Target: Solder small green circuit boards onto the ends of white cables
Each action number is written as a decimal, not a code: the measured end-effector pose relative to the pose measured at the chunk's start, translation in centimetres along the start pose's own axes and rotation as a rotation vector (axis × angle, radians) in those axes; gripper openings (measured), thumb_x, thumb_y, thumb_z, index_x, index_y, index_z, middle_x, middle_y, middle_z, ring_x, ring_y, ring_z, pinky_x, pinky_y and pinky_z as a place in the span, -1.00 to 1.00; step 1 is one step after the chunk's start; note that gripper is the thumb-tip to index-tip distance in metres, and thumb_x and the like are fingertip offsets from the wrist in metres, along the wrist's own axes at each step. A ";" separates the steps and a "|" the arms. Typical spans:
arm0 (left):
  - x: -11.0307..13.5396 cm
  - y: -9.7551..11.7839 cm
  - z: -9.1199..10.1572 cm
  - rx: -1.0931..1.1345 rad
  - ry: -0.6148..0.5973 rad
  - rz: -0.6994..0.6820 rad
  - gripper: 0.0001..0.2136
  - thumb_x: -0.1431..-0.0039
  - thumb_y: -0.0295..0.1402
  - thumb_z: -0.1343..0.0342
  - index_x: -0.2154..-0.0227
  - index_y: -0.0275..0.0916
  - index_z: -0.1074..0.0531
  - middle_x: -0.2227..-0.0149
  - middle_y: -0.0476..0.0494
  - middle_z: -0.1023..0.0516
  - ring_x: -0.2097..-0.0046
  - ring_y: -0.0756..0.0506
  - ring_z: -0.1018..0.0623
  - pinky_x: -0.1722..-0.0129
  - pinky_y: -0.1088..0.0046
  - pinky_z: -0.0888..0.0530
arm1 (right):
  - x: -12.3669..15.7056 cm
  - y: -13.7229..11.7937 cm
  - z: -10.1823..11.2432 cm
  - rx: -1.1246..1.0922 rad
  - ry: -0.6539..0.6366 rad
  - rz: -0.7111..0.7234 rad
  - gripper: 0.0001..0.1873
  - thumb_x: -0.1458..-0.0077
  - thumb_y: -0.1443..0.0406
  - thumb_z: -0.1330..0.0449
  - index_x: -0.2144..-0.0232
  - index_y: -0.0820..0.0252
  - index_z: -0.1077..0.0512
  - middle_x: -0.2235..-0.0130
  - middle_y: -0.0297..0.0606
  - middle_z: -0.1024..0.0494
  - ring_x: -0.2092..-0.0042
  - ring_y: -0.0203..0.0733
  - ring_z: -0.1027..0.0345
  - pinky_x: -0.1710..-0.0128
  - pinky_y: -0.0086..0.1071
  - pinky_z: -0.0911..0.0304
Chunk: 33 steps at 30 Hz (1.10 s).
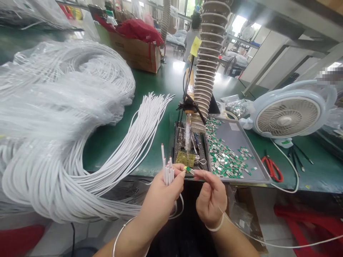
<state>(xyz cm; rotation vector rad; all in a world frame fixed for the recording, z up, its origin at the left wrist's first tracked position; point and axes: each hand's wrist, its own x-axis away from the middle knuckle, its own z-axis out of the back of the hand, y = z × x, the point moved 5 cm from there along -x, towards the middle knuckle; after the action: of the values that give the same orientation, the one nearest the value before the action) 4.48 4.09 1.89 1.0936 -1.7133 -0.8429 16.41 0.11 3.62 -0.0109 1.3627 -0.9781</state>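
Note:
My left hand (160, 192) grips several white cable ends (168, 171), which stand upright from its fist with their tips up. My right hand (211, 198) pinches a tiny green-and-metal component (189, 170) at its fingertips, with a thin wire end showing beside it. The component sits right at my left thumb tip, and the two hands nearly touch there. A long bundle of white cables (53, 125) spreads across the bench to the left. A metal tray (235, 150) of similar green-and-silver components lies just beyond my right hand.
A soldering iron (188, 132) stands in a holder above a small stand (184, 159). Behind it rises a ribbed duct (207, 71). A white fan (288, 117) and red-handled cutters (272, 168) lie to the right. A cardboard box (136, 50) and a co-worker (191, 46) are farther back.

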 end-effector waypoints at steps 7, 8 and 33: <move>-0.1 0.4 -0.4 0.043 -0.025 0.008 -0.88 -0.09 -0.33 -0.07 0.35 -0.25 -0.29 0.67 0.20 -0.09 0.64 0.14 -0.02 0.67 0.65 0.04 | -1.0 -0.6 -0.2 -0.019 -0.125 0.022 -0.67 -0.12 0.52 0.02 0.10 0.18 -0.33 0.15 -0.12 -0.51 0.08 -0.16 -0.43 0.14 -0.21 -0.45; -0.1 0.4 -0.4 0.051 -0.027 0.009 -0.88 -0.09 -0.34 -0.07 0.34 -0.25 -0.29 0.66 0.20 -0.10 0.64 0.14 -0.02 0.67 0.65 0.04 | -1.1 -0.6 -0.2 -0.020 -0.126 0.017 -0.68 -0.11 0.53 0.02 0.11 0.19 -0.33 0.16 -0.12 -0.51 0.08 -0.17 -0.43 0.14 -0.23 -0.44; 0.0 1.1 -1.0 0.111 0.011 0.054 -0.81 0.08 -0.37 -0.14 0.60 -0.27 -0.21 0.57 0.10 -0.30 0.69 0.22 -0.10 0.71 0.67 0.02 | -1.1 -0.5 -0.2 0.005 -0.108 0.042 -0.65 -0.08 0.57 0.00 0.11 0.23 -0.34 0.15 -0.12 -0.47 0.07 -0.20 -0.40 0.11 -0.28 -0.42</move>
<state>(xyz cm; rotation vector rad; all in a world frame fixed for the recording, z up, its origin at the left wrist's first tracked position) 5.07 4.48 3.21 1.1184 -1.7898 -0.7138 16.09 0.50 4.74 -0.0303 1.2562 -0.9326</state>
